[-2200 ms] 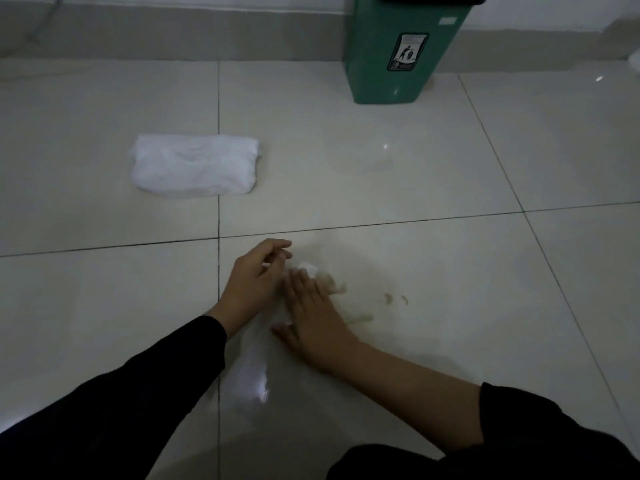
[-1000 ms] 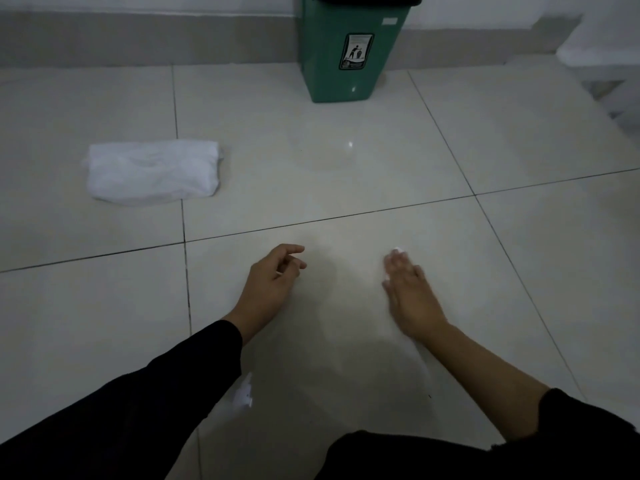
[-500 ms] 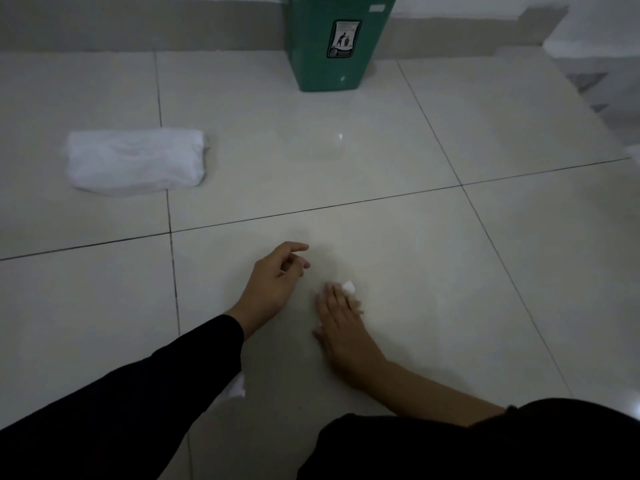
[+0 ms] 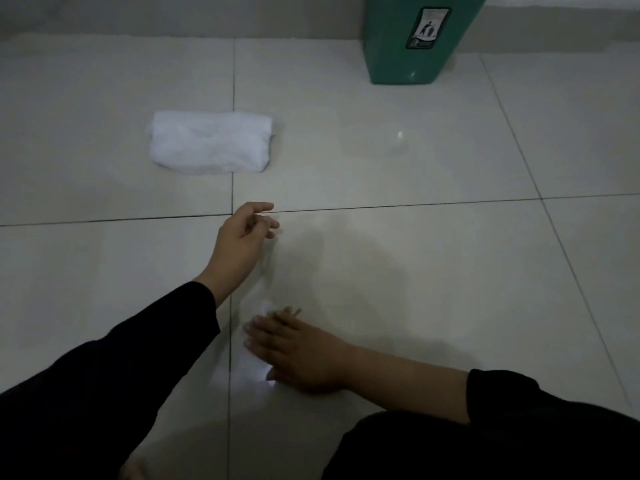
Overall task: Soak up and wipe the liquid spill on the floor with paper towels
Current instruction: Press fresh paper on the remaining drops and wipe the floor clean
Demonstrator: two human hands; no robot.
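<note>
While the right hand (image 4: 298, 351) is pressed flat, palm down and fingers spread, against the tiled floor (image 4: 433, 278), a small scrap of white paper towel (image 4: 266, 305) is seen just past its fingertips, and whether the scrap is actually pinned under them cannot be told. This hand is placed near the bottom of the view, well away from the green bin (image 4: 412, 43), which is stood against the wall at the far edge of the floor. On the bin's front a label with a small figure is shown. Between the bin and the right hand, the left hand (image 4: 242, 242) is held just above the floor with its fingers loosely curled and half open; nothing is gripped in it. A folded stack of white paper towels (image 4: 210, 143) is laid on the floor to the left of the bin and somewhat nearer the person, well apart from both hands. A faint, dull wet sheen (image 4: 346, 244) can be made out on the tile beside the left hand, on the bin's side of the right hand. Both forearms are covered by black sleeves, the right one pushed back.
</note>
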